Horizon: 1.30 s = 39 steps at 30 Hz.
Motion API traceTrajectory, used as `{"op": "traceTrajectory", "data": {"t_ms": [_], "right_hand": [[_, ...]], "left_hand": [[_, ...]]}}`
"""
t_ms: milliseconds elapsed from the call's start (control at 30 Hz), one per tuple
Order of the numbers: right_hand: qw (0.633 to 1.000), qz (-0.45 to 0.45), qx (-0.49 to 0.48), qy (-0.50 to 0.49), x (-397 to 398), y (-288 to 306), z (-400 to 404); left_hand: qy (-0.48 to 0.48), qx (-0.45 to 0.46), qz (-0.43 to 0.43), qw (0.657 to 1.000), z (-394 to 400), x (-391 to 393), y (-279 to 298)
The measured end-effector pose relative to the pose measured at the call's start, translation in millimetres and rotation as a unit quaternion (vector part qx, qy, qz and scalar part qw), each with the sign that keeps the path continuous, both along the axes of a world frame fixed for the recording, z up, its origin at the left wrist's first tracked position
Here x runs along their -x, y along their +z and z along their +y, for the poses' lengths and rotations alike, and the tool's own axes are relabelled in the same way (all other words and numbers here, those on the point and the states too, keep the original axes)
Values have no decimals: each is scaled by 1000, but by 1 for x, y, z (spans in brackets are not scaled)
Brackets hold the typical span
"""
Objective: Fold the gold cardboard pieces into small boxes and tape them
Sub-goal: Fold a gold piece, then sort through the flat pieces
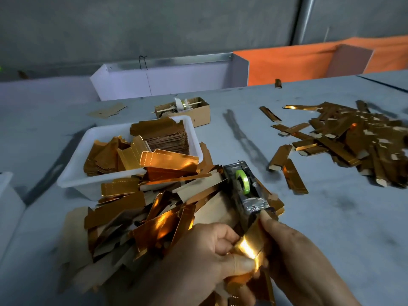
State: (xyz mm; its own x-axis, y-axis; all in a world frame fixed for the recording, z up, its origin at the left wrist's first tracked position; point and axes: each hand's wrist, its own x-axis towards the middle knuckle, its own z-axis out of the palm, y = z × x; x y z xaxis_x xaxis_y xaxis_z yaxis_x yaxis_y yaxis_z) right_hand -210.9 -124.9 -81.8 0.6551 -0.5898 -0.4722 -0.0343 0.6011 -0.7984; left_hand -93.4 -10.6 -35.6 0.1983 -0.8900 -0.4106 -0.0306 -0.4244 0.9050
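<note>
Two hands: your left hand (205, 257) and right hand (293, 259) meet at the lower centre of the frame, both on one gold piece (249, 246).
Left grip: your fingers curl round the piece's near end, thumb pressed along its shiny face.
Right grip: your fingers pinch the far end, just below the tape dispenser (247, 191).
Step in hand: by the look of it, you are folding this piece into a box and bringing it to the tape.
Next move: likely you must keep the fold closed with one hand while the other draws tape off the green roll (242, 181).
Flat stock: loose pieces (136, 217) lie heaped at lower left, more in the white tray (106, 180) at centre left.
Finished boxes: a pile (353, 144) lies on the counter (331, 217) at the right edge.
</note>
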Motion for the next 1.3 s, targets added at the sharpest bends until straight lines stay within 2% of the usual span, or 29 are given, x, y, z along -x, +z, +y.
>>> {"op": "traceTrajectory", "data": {"t_ms": [67, 167, 300, 333, 367, 400, 433, 467, 500, 533, 567, 633, 700, 833, 900, 967, 1033, 1100, 1167, 1233, 1300], "right_hand": [[992, 33, 120, -25, 1, -1, -2], [953, 64, 296, -30, -1, 4, -8], [946, 48, 319, -43, -11, 14, -20], [941, 54, 329, -58, -14, 17, -27], [934, 60, 343, -80, -16, 20, -37], [927, 66, 354, -103, -18, 22, -49], [921, 77, 361, -126, -21, 24, -63], [915, 92, 363, -150, -22, 26, -79], [915, 105, 349, -174, -24, 27, -96], [920, 112, 319, -197, -25, 29, -114], [931, 111, 272, -217, -27, 31, -131], [948, 93, 174, -248, -26, 33, -159], [948, 112, 173, -243, -26, 31, -176], [900, 194, 303, -245, -28, 23, -162], [857, 211, 431, -187, -36, 27, -135], [809, 175, 552, -103, -46, 34, -104], [783, 125, 610, -1, -62, 42, -73], [795, 76, 594, 96, -76, 50, -49], [815, 39, 558, 152, -84, 52, -34], [840, 19, 521, 148, -87, 51, -28], [878, -28, 461, 123, -86, 49, -28]], "left_hand": [[13, -13, -43, 999, 0, 2, 1], [26, 14, -103, 994, -2, 1, -6], [20, 62, -89, 994, -4, -2, -6], [44, 68, -102, 992, -5, -4, -7], [89, 74, -165, 979, -7, -7, -10], [133, 91, -296, 942, -9, -14, -16], [172, 113, -455, 867, -10, -23, -19], [191, 127, -570, 789, -13, -33, -20], [189, 89, -661, 721, -18, -42, -19], [165, 10, -710, 685, -24, -52, -19], [133, -52, -728, 670, -29, -63, -21], [97, -95, -724, 677, -36, -80, -27], [105, -83, -727, 673, -37, -87, -32], [150, -6, -695, 703, -34, -94, -26], [128, 5, -685, 717, -31, -93, -25], [116, 8, -675, 728, -28, -88, -25], [135, -9, -671, 729, -21, -82, -19], [189, 52, -665, 721, -12, -79, -13], [231, 137, -661, 701, -7, -77, -5], [241, 191, -652, 693, -3, -74, 4], [235, 212, -631, 709, 0, -71, 13]]}}
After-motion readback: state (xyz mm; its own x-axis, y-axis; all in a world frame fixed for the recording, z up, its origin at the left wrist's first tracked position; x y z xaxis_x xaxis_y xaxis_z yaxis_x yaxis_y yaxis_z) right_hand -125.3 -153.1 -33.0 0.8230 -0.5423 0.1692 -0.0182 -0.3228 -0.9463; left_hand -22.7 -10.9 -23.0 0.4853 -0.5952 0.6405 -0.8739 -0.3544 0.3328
